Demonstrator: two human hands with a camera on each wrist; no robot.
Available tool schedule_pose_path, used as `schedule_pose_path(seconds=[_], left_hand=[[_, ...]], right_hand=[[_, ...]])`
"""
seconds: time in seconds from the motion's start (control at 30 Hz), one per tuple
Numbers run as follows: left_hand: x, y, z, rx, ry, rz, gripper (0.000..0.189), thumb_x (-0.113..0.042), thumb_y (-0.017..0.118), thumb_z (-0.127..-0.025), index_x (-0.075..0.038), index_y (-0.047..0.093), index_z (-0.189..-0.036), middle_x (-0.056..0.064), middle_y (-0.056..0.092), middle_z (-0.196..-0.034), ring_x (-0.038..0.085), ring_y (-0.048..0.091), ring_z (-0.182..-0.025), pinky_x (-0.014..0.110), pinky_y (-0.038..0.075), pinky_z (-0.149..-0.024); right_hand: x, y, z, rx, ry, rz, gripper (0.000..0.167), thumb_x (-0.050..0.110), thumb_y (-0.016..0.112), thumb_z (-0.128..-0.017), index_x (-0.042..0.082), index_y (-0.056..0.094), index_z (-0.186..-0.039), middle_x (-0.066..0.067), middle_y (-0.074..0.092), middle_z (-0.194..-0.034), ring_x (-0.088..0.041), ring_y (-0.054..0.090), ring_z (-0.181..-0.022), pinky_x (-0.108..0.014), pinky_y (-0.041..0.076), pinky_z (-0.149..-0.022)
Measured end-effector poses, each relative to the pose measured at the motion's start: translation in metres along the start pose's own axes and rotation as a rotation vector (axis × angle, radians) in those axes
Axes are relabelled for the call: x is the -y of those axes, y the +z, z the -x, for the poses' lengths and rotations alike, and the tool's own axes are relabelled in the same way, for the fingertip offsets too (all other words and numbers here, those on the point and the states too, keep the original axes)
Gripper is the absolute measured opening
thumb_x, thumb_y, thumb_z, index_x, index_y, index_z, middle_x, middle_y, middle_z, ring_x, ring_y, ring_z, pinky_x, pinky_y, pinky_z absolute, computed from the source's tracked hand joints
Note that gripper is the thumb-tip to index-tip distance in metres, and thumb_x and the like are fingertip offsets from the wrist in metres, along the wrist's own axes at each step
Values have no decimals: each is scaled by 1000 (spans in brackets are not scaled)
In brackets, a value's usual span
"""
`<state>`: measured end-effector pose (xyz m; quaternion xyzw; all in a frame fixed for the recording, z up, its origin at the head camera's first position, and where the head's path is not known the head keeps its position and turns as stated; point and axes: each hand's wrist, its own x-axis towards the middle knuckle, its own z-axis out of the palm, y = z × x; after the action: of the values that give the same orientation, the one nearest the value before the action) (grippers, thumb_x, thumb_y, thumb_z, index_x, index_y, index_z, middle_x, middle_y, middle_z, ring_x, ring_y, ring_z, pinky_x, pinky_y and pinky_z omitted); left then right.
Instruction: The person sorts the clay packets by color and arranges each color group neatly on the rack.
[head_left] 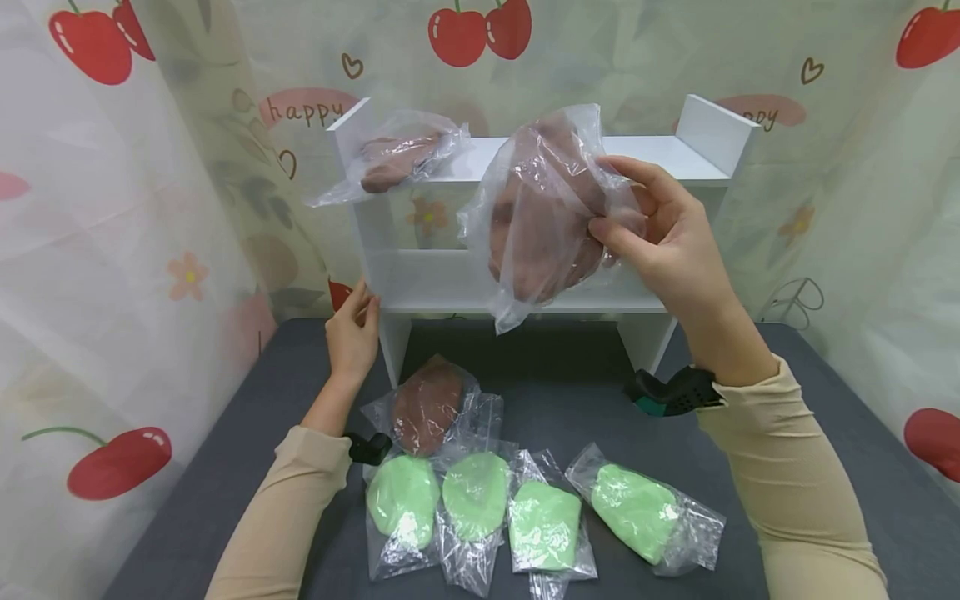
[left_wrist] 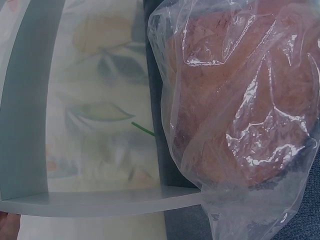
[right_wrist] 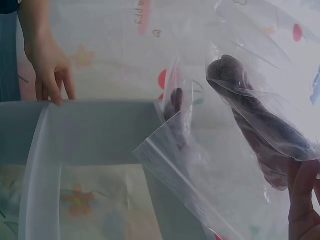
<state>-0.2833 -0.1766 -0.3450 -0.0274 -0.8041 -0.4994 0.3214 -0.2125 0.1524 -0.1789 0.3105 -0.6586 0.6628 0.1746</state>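
Work looks only partly done

Dark table (head_left: 247, 404) sits under it all. White shelf (head_left: 431, 287) stands at the far side. In front of its top, a big brown bag (head_left: 536, 225) hangs up high; the right hand (head_left: 675, 237) pinches its right edge. A second brown bag (head_left: 401, 162) is already up, on the top's left end. Maybe left to do: a third brown bag (head_left: 427, 408) and four green bags (head_left: 476, 496), lying nearer on the table. The left hand (head_left: 352, 337) touches the shelf's left side, fingers loose.
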Motion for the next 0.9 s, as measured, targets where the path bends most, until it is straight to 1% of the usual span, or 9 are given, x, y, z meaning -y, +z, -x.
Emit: schedule_pose_path(seconds=[0.17,0.33,0.5,0.67,0.8,0.9], left_hand=[[0,0,1,-1,-1,4,42,-14,53,-96,-10,47,-137,21,58,-126,34,62,-110,44,53,-89],[-1,-1,1,0,12,-6,42,-13,53,-96,-8,47,-137,22,59,-125,34,62,-109,45,53,-88],[-1,0,1,-8,22,-14,42,-13,53,-95,-7,48,-137,23,59,-124,35,63,-108,45,53,-88],[0,0,0,-8,20,-12,42,-12,53,-95,-7,48,-136,23,60,-123,35,63,-108,45,53,-88],[1,0,0,-2,12,-15,42,-13,53,-96,-6,47,-137,24,60,-123,35,63,-108,44,53,-88],[1,0,0,-4,12,-18,42,-13,53,-96,-6,47,-137,24,60,-123,35,63,-108,45,53,-88]], right_hand=[[0,-5,-12,-1,-9,-60,49,-11,58,-81,12,57,-124,-5,61,-91,-11,60,-66,-17,51,-58],[1,-10,-24,-6,19,-120,47,-11,59,-82,9,56,-124,-6,62,-98,-13,66,-78,-18,54,-61],[-1,-11,-37,-44,42,-120,47,-11,60,-82,8,56,-124,-6,63,-101,-13,66,-79,-17,53,-59],[-6,-12,-49,-87,78,-151,46,-12,59,-81,8,57,-123,-5,64,-102,-13,65,-80,-16,52,-58],[-10,-10,-62,-96,99,-152,48,-12,60,-81,7,55,-125,-5,64,-101,-13,65,-81,-17,52,-58],[-12,-7,-72,-93,112,-153,49,-12,60,-81,7,55,-126,-5,64,-102,-13,65,-83,-17,53,-60]])
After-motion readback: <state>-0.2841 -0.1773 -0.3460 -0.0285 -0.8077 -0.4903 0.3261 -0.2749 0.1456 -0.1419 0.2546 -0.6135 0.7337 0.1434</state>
